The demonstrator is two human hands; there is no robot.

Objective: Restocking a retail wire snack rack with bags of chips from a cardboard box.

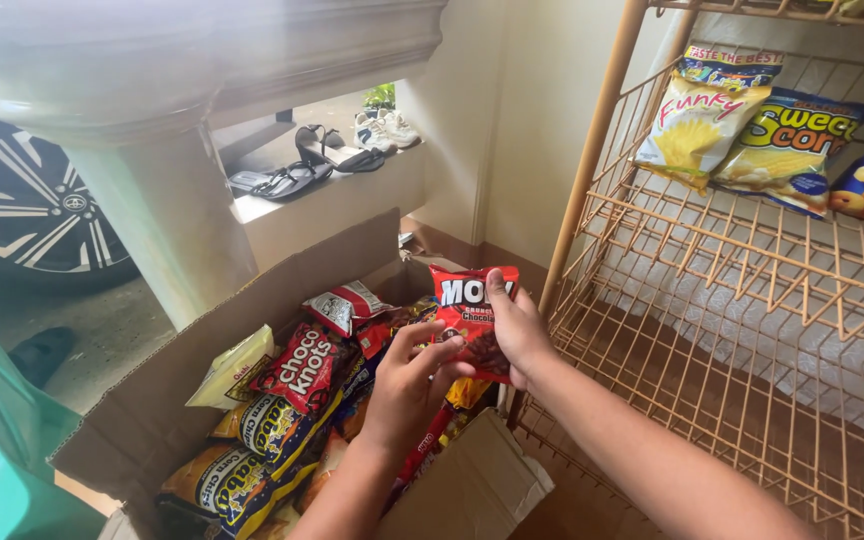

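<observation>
We start at the grip: our right hand (520, 335) is clenched on a red snack packet (472, 318), thumb pressed on the packet's upper front and fingers wrapped behind its right edge. Our left hand (410, 385) meets the same packet from below, its fingertips (444, 350) touching the lower left part of the front; the thumb reaches up beside them, so this hand pinches the packet lightly rather than gripping it whole. The packet stands upright, held in the air above the right end of an open cardboard box (152, 420).

Both forearms come up from the bottom edge of the view, the right one slanting in from the lower right, the left one rising almost straight.

Inside the box lie many more snack bags: a dark red chocolate snack bag (304, 368) near the middle, a pale yellow packet (234, 368) at its left, and blue-and-yellow chip bags (252, 450) toward the near end. A box flap (477, 485) sticks up just beneath our hands.

Just to the right stands an orange wire rack (752, 330), with its post close behind the packet. Three chip bags (762, 130) lean on its upper shelf. Beyond the box, sandals (302, 170) sit on a ledge and a car wheel (22, 205) shows at far left.
</observation>
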